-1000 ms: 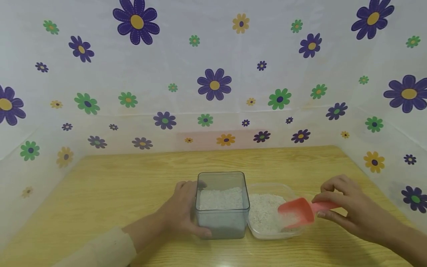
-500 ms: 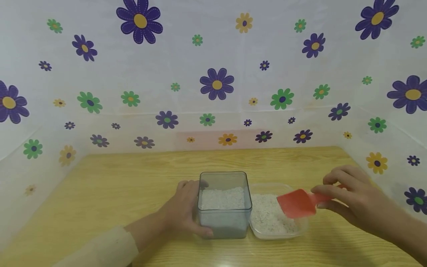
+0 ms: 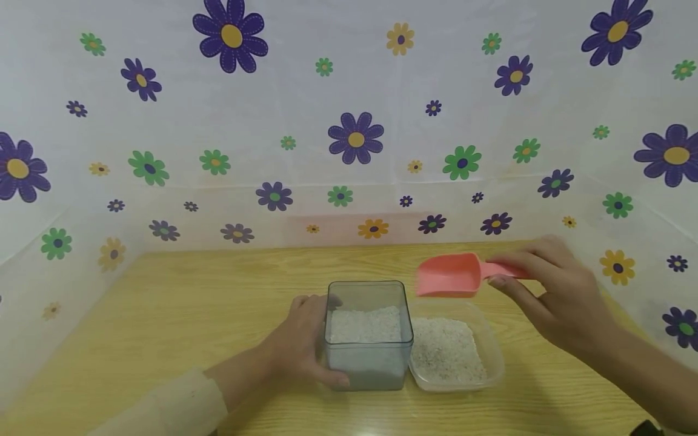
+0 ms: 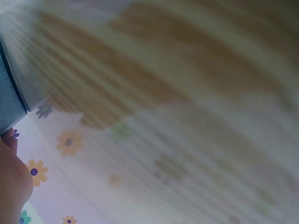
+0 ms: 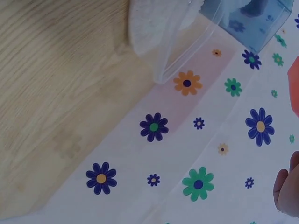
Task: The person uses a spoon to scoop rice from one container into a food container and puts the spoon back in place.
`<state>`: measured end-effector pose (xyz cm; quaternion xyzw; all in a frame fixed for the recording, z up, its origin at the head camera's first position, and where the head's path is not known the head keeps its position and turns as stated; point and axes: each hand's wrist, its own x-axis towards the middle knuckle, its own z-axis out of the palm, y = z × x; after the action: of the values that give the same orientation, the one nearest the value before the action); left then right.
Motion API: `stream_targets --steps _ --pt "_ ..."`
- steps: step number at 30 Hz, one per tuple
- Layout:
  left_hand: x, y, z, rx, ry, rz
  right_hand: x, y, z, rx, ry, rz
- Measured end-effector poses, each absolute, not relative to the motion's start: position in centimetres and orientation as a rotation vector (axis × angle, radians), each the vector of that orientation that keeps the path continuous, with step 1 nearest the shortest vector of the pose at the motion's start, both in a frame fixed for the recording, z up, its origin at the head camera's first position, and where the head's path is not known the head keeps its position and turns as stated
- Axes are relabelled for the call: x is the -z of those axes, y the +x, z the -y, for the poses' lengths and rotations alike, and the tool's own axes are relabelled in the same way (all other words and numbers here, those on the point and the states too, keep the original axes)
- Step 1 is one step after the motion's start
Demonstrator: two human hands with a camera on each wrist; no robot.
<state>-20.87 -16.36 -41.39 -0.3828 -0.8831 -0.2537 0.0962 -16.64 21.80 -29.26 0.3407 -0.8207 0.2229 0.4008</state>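
Note:
My left hand [image 3: 305,342] holds the left side of a square smoky-grey see-through container [image 3: 376,366], thumb on its front and fingers behind. White granular stuff [image 3: 365,325] fills part of it; the blue-tinted wall [image 4: 9,100] shows at the edge of the left wrist view. My right hand [image 3: 561,297] pinches the handle of a pink scoop [image 3: 449,275], raised level beyond a clear shallow plastic tub [image 3: 493,357]. No white shows inside the scoop. Off-white grains with darker specks [image 3: 447,354] lie in the tub. The right wrist view catches only fingertips [image 5: 286,186] and a bit of scoop.
Container and tub stand side by side on a wood-grain table [image 3: 234,303]. A white flower-print sheet [image 3: 305,103] hangs behind the table and along both sides.
Within the tub, the scoop held some white grains a second ago, then tipped over. My right hand has since lifted it up, away from me and leftward. The left hand keeps its hold.

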Motion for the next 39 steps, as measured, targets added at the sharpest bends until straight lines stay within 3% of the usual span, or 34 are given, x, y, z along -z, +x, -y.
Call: stream_targets --steps 15,25,39 --pt "41.4 -20.9 16.4 0.733 -1.115 2.632 30.0 -18.6 -13.3 -0.445 1.135 2.445" --pt "41.3 -20.8 16.3 0.702 -1.126 2.608 29.6 -19.8 -7.7 0.153 1.370 2.830" --pt "41.8 -21.1 16.4 0.653 -1.139 2.559 31.0 -20.6 -8.4 -0.020 1.484 2.719"
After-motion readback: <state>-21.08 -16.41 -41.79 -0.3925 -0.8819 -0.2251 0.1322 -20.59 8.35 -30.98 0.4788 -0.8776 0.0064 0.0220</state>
